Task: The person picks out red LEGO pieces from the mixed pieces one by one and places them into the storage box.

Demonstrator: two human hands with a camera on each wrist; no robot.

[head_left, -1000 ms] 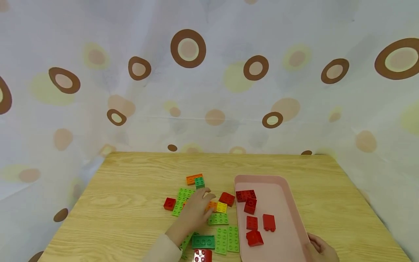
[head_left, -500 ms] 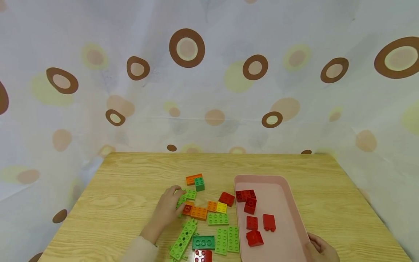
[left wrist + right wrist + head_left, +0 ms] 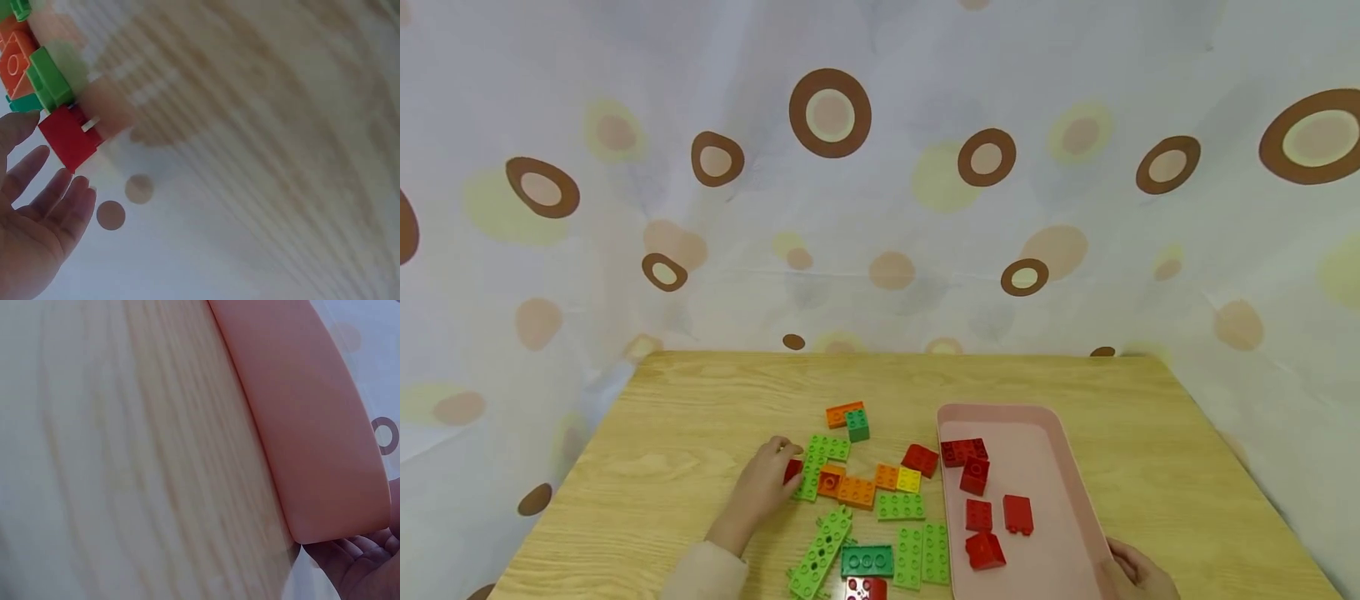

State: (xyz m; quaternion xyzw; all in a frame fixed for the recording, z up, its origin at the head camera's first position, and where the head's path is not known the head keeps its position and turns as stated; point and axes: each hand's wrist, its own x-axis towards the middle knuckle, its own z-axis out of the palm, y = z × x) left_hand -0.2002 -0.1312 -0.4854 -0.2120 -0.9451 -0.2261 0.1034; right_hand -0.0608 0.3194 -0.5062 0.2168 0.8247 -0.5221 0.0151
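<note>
My left hand [image 3: 762,485] is at a red brick [image 3: 792,472] on the left side of the loose pieces. In the left wrist view the red brick [image 3: 67,139] sits between the thumb and the extended fingers, with the fingertips right at its lower corner. A light green plate brick [image 3: 809,477] lies just beside it. At the lower right, my right hand [image 3: 1138,573] grips the side of a pink tray [image 3: 1070,460], with the thumb over the rim. In the right wrist view, fingers curl under the tray [image 3: 319,437] at its corner.
Inside the tray are several red bricks [image 3: 1018,514]. Orange bricks [image 3: 856,492], a yellow brick [image 3: 908,479], another red brick [image 3: 920,459], green plates [image 3: 908,557] and a hinged-looking green piece [image 3: 822,554] lie between the left hand and the tray. A patterned cloth [image 3: 880,183] hangs behind the wooden table.
The left hand has moved left from over the orange and green bricks, across the green plate, to the red brick at the left. The right hand stays on the tray.
</note>
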